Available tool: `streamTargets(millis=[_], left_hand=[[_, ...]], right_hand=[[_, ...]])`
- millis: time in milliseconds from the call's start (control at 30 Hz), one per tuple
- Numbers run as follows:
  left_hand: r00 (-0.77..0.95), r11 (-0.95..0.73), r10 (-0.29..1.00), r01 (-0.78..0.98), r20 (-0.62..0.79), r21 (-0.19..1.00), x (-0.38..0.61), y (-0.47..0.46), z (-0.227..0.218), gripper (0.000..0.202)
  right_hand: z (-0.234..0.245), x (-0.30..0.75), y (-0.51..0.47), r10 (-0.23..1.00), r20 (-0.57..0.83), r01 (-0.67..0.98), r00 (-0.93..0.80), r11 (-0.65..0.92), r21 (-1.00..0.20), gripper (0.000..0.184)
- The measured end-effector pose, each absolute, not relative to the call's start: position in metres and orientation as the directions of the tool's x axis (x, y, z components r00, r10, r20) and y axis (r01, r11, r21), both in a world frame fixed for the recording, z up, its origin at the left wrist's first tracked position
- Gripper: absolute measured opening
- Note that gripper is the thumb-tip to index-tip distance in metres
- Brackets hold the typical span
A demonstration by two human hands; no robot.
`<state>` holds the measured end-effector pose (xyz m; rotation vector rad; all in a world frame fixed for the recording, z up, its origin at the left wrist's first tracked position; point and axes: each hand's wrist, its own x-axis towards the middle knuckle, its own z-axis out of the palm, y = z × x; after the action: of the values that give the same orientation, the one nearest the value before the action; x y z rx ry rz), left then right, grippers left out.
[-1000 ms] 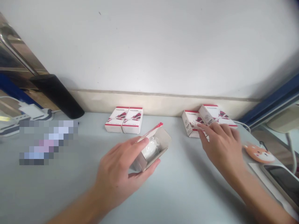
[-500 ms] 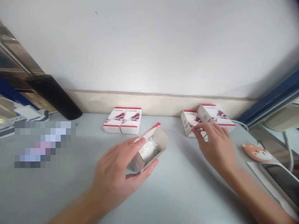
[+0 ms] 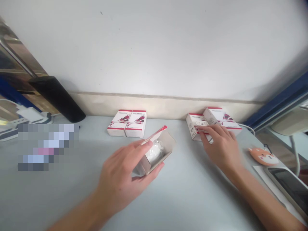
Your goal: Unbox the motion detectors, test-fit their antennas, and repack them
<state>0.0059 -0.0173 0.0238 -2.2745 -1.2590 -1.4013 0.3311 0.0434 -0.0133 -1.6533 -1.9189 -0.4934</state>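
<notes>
My left hand (image 3: pixel 122 181) grips an open red-and-white carton (image 3: pixel 157 150) that lies tilted on the grey table (image 3: pixel 192 199). Its flap is up, and a white item in clear wrap (image 3: pixel 154 153) shows inside. My right hand (image 3: pixel 222 144) reaches to a pair of the same cartons (image 3: pixel 192 128) at the back right. Its fingers lie stretched over the top of the nearer carton, where a small white slip seems to rest. I cannot tell whether the fingertips pinch that slip.
Two closed cartons (image 3: pixel 127 123) stand side by side near the wall. A black cylinder (image 3: pixel 57 99) leans at the back left above white devices (image 3: pixel 26 117). An orange animal-face pad (image 3: pixel 263 156) and a dark-screened device (image 3: pixel 286 186) lie at the right.
My right hand has drawn slightly back and to the left, and settled onto the nearer right carton. My left hand keeps its hold on the open carton, almost unmoved.
</notes>
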Motion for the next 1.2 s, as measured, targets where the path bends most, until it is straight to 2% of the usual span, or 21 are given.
streamTargets(millis=[167, 267, 333, 433, 533, 633, 733, 933, 1033, 1100, 1200], left_hand=[[0.199, -0.626, 0.555, 0.74, 0.808, 0.247, 0.006, -0.016, 0.024, 0.047], [0.207, -0.652, 0.528, 0.72, 0.823, 0.238, 0.007, -0.015, 0.026, 0.054], [0.258, -0.691, 0.505, 0.693, 0.824, 0.207, 0.008, -0.016, 0.028, 0.055], [0.389, -0.773, 0.431, 0.625, 0.814, 0.111, 0.011, -0.021, 0.032, 0.048], [0.445, -0.802, 0.408, 0.592, 0.797, 0.08, 0.014, -0.027, 0.031, 0.042], [0.472, -0.818, 0.411, 0.569, 0.78, 0.087, 0.014, -0.028, 0.028, 0.032], [0.472, -0.826, 0.395, 0.558, 0.788, 0.08, 0.015, -0.026, 0.027, 0.029], [0.465, -0.828, 0.423, 0.546, 0.777, 0.124, 0.019, -0.022, 0.033, 0.056], [0.543, -0.863, 0.398, 0.495, 0.74, 0.101, 0.018, -0.019, 0.029, 0.062], [0.599, -0.875, 0.405, 0.474, 0.69, 0.102, 0.017, -0.016, 0.024, 0.068], [0.647, -0.876, 0.458, 0.446, 0.609, 0.184, 0.012, -0.012, 0.015, 0.078]], right_hand=[[-0.004, 0.323, 0.039, 0.743, 0.664, 0.974, -0.08, 0.2, -0.105, 0.025], [0.008, 0.31, 0.028, 0.601, 0.788, 0.923, -0.134, 0.366, -0.122, 0.023], [0.017, 0.299, 0.013, 0.481, 0.852, 0.848, -0.206, 0.522, -0.089, 0.026], [0.027, 0.281, -0.015, 0.358, 0.86, 0.699, -0.363, 0.715, -0.003, 0.033], [0.029, 0.27, -0.036, 0.298, 0.824, 0.622, -0.481, 0.778, 0.082, 0.024], [0.028, 0.266, -0.042, 0.302, 0.828, 0.627, -0.472, 0.776, 0.074, 0.014], [0.03, 0.261, -0.044, 0.316, 0.823, 0.6, -0.472, 0.799, 0.037, 0.016], [0.037, 0.255, -0.044, 0.391, 0.829, 0.743, -0.4, 0.668, 0.044, 0.013], [0.032, 0.259, -0.038, 0.452, 0.82, 0.809, -0.351, 0.587, 0.022, 0.012], [0.028, 0.262, -0.034, 0.507, 0.802, 0.831, -0.316, 0.556, -0.023, 0.01], [0.023, 0.264, -0.03, 0.632, 0.733, 0.834, -0.252, 0.526, -0.167, 0.011]])
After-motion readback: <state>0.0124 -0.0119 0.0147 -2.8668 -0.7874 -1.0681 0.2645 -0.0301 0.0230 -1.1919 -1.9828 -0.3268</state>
